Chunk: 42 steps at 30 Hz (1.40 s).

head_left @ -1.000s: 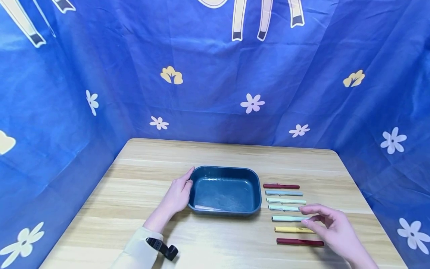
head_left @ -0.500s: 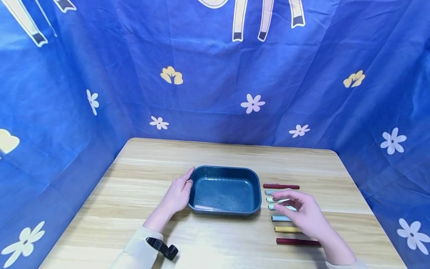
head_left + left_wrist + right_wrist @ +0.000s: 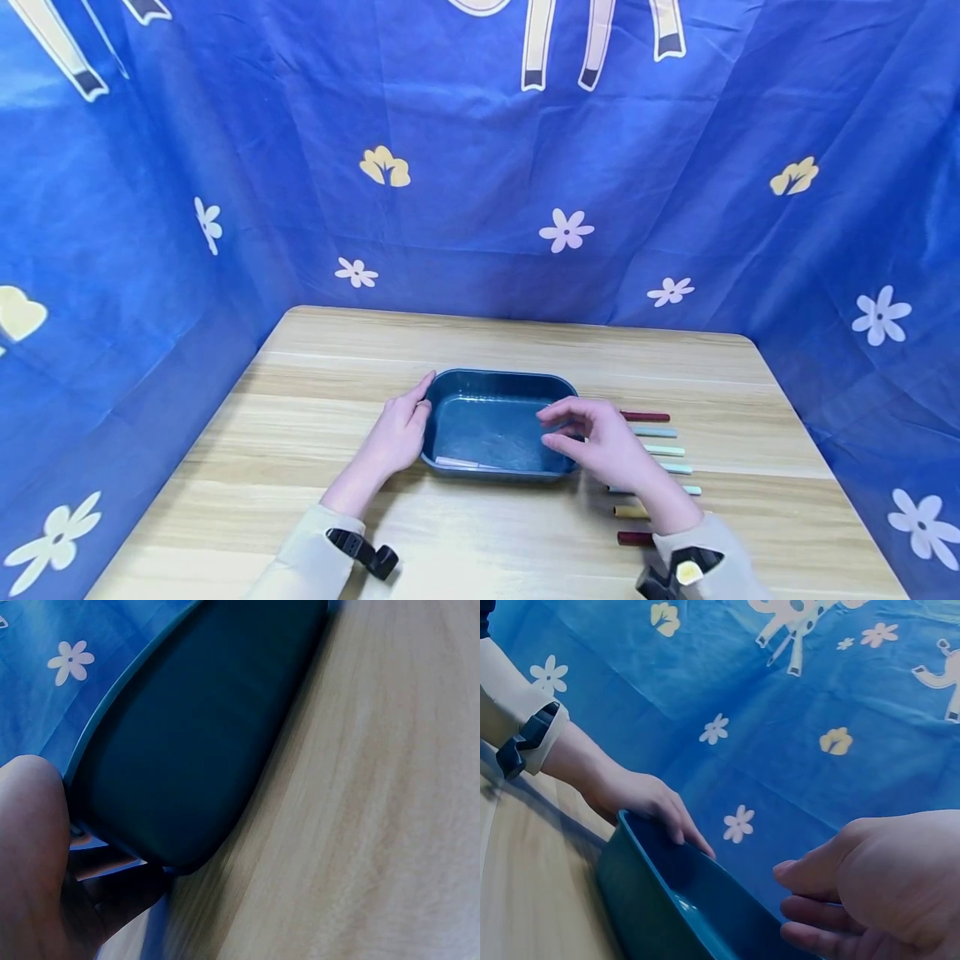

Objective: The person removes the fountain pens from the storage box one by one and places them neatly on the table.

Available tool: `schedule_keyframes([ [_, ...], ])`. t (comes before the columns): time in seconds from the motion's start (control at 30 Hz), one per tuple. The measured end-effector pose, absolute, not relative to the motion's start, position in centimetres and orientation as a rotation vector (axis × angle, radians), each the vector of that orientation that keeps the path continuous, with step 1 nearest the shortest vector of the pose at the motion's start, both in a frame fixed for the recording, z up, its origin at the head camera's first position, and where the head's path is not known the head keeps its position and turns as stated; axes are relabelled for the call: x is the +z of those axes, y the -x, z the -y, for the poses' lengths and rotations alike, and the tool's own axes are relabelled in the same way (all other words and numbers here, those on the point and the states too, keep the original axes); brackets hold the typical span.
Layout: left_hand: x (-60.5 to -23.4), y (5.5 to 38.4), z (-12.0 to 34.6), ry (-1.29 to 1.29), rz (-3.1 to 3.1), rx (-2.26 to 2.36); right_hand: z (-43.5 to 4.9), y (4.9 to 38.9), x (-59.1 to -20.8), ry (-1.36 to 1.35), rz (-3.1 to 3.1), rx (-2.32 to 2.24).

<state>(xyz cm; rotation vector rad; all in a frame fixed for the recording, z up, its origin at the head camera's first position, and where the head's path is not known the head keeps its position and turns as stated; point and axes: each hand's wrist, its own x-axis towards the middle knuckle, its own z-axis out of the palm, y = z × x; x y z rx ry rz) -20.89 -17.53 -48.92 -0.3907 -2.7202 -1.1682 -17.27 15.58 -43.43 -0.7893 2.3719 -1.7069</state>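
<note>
A dark teal rectangular box (image 3: 495, 421) stands on the table with one pale pen (image 3: 457, 462) along its near inner wall. My left hand (image 3: 401, 429) grips the box's left end; in the left wrist view the thumb (image 3: 30, 832) lies against the rim. Over the right end of the box is my right hand (image 3: 600, 442), its thumb and fingers apart and bent loosely. Nothing shows between them in the right wrist view (image 3: 900, 885). Right of the box lies a row of pens, including dark red (image 3: 647, 417), blue (image 3: 656, 432), mint (image 3: 666, 451) and yellow (image 3: 628, 512), partly hidden by the right arm.
The light wooden table (image 3: 337, 342) meets a blue patterned cloth (image 3: 465, 208) at the back and sides. Both wrists carry dark straps with small camera units, one of them at the left sleeve (image 3: 363, 552).
My right hand has moved left from the pens to the box's right end. The pens still lie in their row. My left hand and the box have stayed in place.
</note>
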Motion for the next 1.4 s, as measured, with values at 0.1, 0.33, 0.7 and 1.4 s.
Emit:
schedule_keyframes([
  [0.1, -48.9, 20.9, 17.5, 0.393, 2.720, -1.169, -14.2, 17.9, -43.5, 0.792, -2.383, -1.634],
  [0.33, -48.8, 20.8, 17.5, 0.392, 2.720, -1.168, -11.8, 19.2, -44.4, 0.796, -2.371, -1.533],
  [0.7, -49.0, 20.8, 17.5, 0.390, 2.711, -1.172, -9.3, 20.2, -46.2, 0.813, -2.360, -1.308],
  [1.4, -48.7, 20.8, 17.6, 0.401, 2.711, -1.171, -8.1, 21.0, -47.1, 0.781, -2.305, -1.168],
])
